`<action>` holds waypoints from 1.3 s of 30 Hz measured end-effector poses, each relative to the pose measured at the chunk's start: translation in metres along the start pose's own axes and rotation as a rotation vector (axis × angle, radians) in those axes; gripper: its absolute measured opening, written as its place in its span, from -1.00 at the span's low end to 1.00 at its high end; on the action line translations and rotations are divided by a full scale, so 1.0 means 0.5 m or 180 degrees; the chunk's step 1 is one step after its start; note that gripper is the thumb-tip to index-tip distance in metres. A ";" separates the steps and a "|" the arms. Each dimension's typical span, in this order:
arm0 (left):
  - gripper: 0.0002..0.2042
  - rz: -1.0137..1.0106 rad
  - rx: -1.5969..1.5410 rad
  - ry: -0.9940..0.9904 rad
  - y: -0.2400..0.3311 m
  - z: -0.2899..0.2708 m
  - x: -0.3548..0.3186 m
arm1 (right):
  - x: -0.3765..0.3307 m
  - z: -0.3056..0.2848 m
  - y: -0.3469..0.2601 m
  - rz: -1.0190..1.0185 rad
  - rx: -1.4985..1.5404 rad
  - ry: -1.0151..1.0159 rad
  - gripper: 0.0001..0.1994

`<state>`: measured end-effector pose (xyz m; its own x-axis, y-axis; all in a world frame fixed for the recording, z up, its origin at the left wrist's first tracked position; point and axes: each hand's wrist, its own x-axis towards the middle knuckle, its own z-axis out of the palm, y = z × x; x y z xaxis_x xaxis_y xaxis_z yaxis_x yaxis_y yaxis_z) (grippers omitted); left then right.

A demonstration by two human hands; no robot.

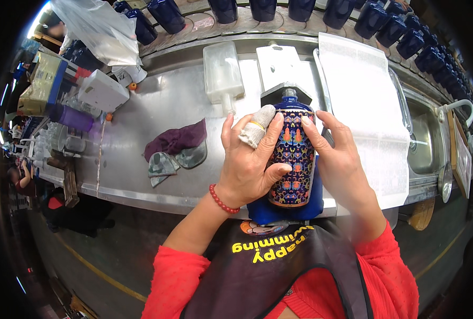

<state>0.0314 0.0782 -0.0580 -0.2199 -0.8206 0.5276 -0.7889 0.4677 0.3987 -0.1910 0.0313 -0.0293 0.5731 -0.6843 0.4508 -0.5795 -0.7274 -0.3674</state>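
A dark blue glass bottle [293,154] with a colourful floral patterned face lies in front of me, its neck pointing away. Around its left side are the fingers of my left hand [249,165], closed on it, with the thumb across the pattern. A whitish cover [258,125] sits on one finger of that hand. My right hand [342,157] is closed along the bottle's right edge, its thumb near the upper corner of the pattern. Under the bottle's lower end is a blue cloth or pad [314,204]. The bottle's neck rests by a dark-edged support [271,97].
A purple cloth with grey-green patches [177,148] lies left on the metal table [141,111]. Beyond are a frosted bottle [223,72] and a white block [279,64]. White sheets [364,117] lie right, beside a sink [425,141]. Blue bottles [263,9] line a conveyor behind.
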 end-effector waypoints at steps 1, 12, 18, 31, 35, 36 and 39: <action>-0.20 0.0021 -0.0012 0.0038 0.003 0.001 -0.005 | -0.001 0.000 -0.001 -0.0009 -0.0005 0.0008 -0.28; -0.15 -0.0115 -0.0036 -0.0024 0.028 0.007 -0.046 | -0.032 -0.004 -0.015 -0.0029 -0.0175 -0.0065 -0.30; -0.17 -0.0092 -0.0127 0.0123 0.036 0.012 -0.064 | -0.050 0.004 -0.016 -0.0034 -0.0194 -0.0072 -0.29; -0.15 -0.0158 0.0016 0.0035 0.054 0.009 -0.054 | -0.050 0.003 -0.028 0.0079 -0.0215 -0.0113 -0.33; -0.14 -0.0139 0.0092 0.0036 0.063 0.013 -0.047 | -0.046 0.003 -0.027 0.0001 -0.0205 -0.0131 -0.25; -0.14 -0.0142 0.0106 0.0030 0.064 0.014 -0.047 | -0.046 0.003 -0.026 -0.0029 -0.0208 -0.0118 -0.25; -0.14 -0.0122 0.0094 0.0044 0.062 0.014 -0.046 | -0.043 0.003 -0.022 -0.0080 -0.0150 -0.0075 -0.27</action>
<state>0.0080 0.1093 -0.0630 -0.1813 -0.8330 0.5228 -0.8132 0.4260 0.3967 -0.1961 0.0537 -0.0361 0.6011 -0.6672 0.4399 -0.5910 -0.7417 -0.3173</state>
